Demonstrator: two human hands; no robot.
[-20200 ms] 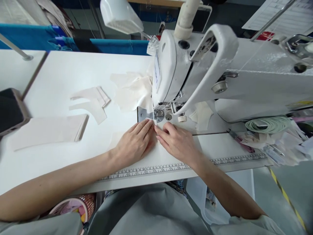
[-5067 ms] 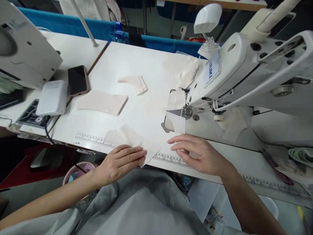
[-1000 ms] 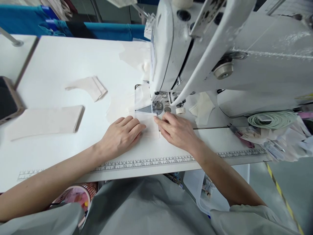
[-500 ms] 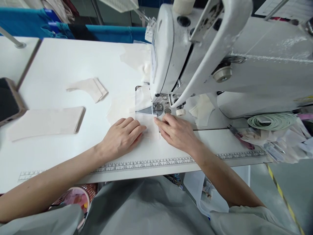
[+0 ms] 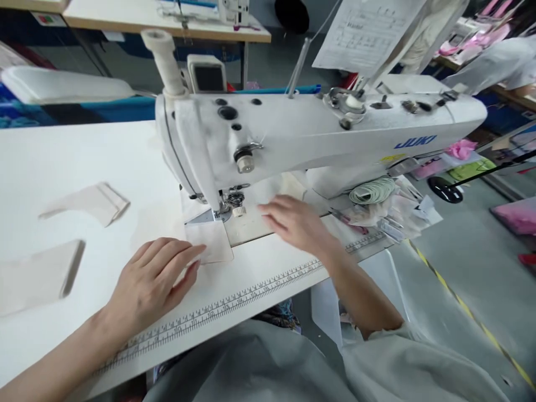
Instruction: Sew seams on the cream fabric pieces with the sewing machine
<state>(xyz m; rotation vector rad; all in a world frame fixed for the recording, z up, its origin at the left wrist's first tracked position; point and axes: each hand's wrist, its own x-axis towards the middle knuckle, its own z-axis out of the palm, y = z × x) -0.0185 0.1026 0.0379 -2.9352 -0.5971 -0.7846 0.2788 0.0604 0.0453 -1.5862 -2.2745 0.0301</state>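
Observation:
A thin pale fabric piece (image 5: 215, 245) lies flat at the needle area of the white sewing machine (image 5: 288, 137), its far edge by the presser foot (image 5: 216, 215). My left hand (image 5: 153, 279) rests on the table at the fabric's left side, fingertips at its edge, thumb apart from the forefinger. To the right of the needle, my right hand (image 5: 295, 223) holds nothing; its fingers are stretched out and slightly blurred. Behind those fingers lies another pale fabric piece (image 5: 293, 186).
Cut fabric pieces (image 5: 96, 201) and a fabric stack (image 5: 39, 276) lie at the left. A ruler strip (image 5: 234, 301) runs along the table's front edge. On the right are a coil of pale green cord (image 5: 372, 191), small scissors (image 5: 349, 222) and plastic bags (image 5: 393, 215).
My right hand has left the fabric and moved right. My left hand has shifted to the fabric's left edge. The view has swung right, showing more of the machine.

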